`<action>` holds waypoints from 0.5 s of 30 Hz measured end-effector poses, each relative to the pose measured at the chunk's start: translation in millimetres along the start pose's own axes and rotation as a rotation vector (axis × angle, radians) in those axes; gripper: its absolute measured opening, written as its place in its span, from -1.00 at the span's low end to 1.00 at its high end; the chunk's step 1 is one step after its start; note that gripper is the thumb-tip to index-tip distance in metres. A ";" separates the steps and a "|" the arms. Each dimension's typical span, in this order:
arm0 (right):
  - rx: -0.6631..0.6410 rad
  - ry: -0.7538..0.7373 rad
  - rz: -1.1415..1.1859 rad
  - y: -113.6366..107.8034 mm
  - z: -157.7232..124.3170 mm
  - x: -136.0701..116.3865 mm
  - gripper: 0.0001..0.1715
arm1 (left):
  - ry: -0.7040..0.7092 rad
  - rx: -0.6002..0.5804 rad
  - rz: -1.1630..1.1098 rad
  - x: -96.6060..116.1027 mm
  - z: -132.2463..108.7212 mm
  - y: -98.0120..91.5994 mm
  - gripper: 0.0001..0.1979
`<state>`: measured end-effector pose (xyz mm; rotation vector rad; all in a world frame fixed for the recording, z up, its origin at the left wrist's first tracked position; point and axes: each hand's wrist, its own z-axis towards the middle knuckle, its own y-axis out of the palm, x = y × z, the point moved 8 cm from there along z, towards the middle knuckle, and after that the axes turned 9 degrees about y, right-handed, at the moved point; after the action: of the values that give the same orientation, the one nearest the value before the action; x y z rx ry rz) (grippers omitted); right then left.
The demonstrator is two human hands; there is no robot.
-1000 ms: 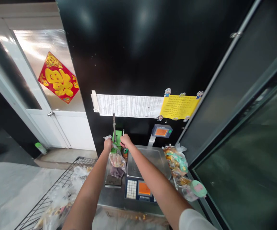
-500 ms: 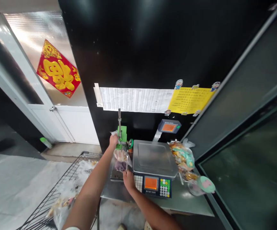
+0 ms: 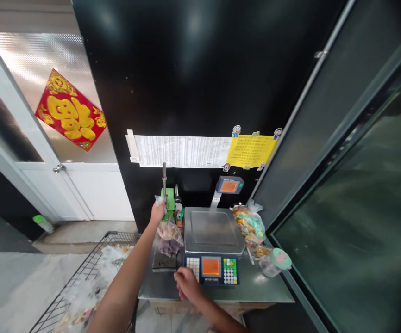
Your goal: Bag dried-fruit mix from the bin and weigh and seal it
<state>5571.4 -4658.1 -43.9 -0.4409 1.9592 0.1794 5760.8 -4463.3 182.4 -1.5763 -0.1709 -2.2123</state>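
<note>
My left hand (image 3: pixel 157 212) is closed round the twisted neck of a clear plastic bag (image 3: pixel 168 235) of snacks, held up against the green bag sealer (image 3: pixel 167 203) at the back left of the counter. The bag hangs below my fist over the sealer's dark base plate (image 3: pixel 163 262). My right hand (image 3: pixel 185 284) is low at the counter's front edge, just left of the scale's keypad (image 3: pixel 192 267). Its fingers are curled and I see nothing in them.
A metal-topped electronic scale (image 3: pixel 213 227) with an orange display (image 3: pixel 210 267) fills the counter's middle. Bagged snacks (image 3: pixel 248 226) and a lidded round tub (image 3: pixel 274 262) lie to its right. A wire cart (image 3: pixel 85 282) with bags stands at the left. Printed lists (image 3: pixel 181 151) hang on the black wall.
My right hand left the sealer's lever, came down past the bag and now rests at the counter's front edge. My left hand still holds the bag at the sealer.
</note>
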 end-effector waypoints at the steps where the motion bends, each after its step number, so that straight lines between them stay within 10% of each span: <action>1: 0.025 -0.019 0.055 -6.6 3.5 -15.7 -0.54 | 0.016 -0.013 -0.015 0.8 -4.5 0.9 -0.56; 7: 0.078 -0.124 0.146 -55.1 10.5 -62.5 -0.57 | 0.132 -0.115 -0.078 20.2 -33.4 15.3 -0.68; 15: 0.362 -0.404 0.141 -124.2 28.4 -126.9 -0.41 | 0.073 -0.447 -0.211 76.8 -76.5 88.8 -0.55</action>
<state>5689.2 -4734.8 68.2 -0.0230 1.5785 -0.0013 5708.6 -4589.4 214.5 -1.7629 0.2042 -2.6020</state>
